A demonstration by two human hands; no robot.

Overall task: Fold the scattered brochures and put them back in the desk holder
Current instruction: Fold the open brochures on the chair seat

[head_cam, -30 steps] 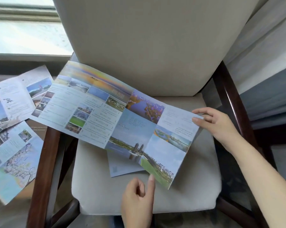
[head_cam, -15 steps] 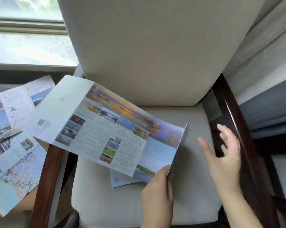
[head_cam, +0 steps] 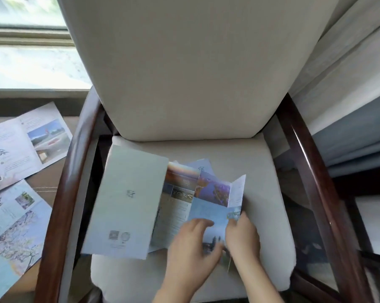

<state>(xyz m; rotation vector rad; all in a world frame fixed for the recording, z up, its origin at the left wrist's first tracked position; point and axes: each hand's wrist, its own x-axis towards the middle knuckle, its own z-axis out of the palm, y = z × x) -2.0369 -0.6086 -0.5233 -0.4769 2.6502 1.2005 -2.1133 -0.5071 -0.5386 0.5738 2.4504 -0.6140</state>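
Around your work sits a cream upholstered armchair (head_cam: 263,193) with dark polished wooden arms (head_cam: 311,182), its tall backrest filling the upper view. To your left, past the chair's arm, two unfolded paper brochures with photos and text (head_cam: 29,145) lie flat and overlapping on a brown surface (head_cam: 46,184), under a bright window (head_cam: 31,62). Pale grey curtains (head_cam: 348,106) hang at your right.

The partly folded pale blue paper brochure (head_cam: 130,204) lies on the seat cushion, its plain back panel turned over on the left and its picture panels standing in zigzag folds on the right. It covers most of another pale paper leaflet (head_cam: 203,166), whose corner peeks out behind it.

Both hands meet at the brochure's near right corner. Your right hand (head_cam: 242,237) pinches the outer folded edge, thumb on top of the blue panel. Your left hand (head_cam: 193,243) lies on that same panel just beside it, fingers bent; motion blur leaves it unclear whether it grips the paper or only presses it down.
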